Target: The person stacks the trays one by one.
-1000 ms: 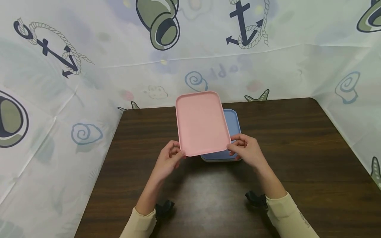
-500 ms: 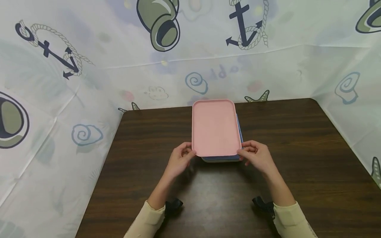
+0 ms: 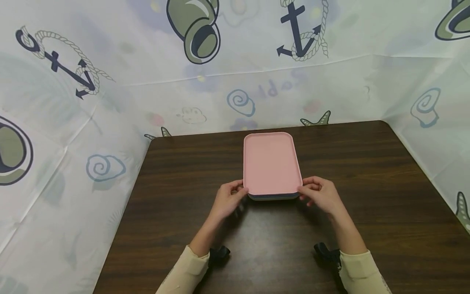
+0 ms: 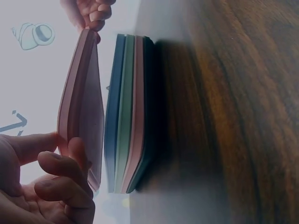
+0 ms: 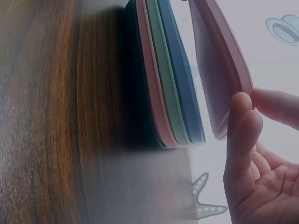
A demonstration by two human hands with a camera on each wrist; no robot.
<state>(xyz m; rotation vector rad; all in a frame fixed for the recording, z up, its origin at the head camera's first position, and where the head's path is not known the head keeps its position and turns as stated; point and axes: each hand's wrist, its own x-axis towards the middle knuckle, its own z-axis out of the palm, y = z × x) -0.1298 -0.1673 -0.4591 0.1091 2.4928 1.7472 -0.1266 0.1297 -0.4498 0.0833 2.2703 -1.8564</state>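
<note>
A pink rectangular tray with rounded corners and a low rim is held level by both hands at its near corners. My left hand pinches the near left corner between thumb and fingers; my right hand pinches the near right one. Just beneath lies a stack of similar trays, lined up with it. In the left wrist view a narrow gap parts the pink tray from the stack's top blue tray. Under that come a green tray, another pink tray and a dark tray at the bottom.
The stack stands on a dark wood-grain table, near its far edge. A pale cloth backdrop printed with anchors, shells and starfish hangs behind and beside the table. Each wrist wears a black camera mount under a cream sleeve.
Both hands have brought the pink tray rightward and down toward the person. It has straightened from a tilt and now covers the blue tray, which showed at its right side before.
</note>
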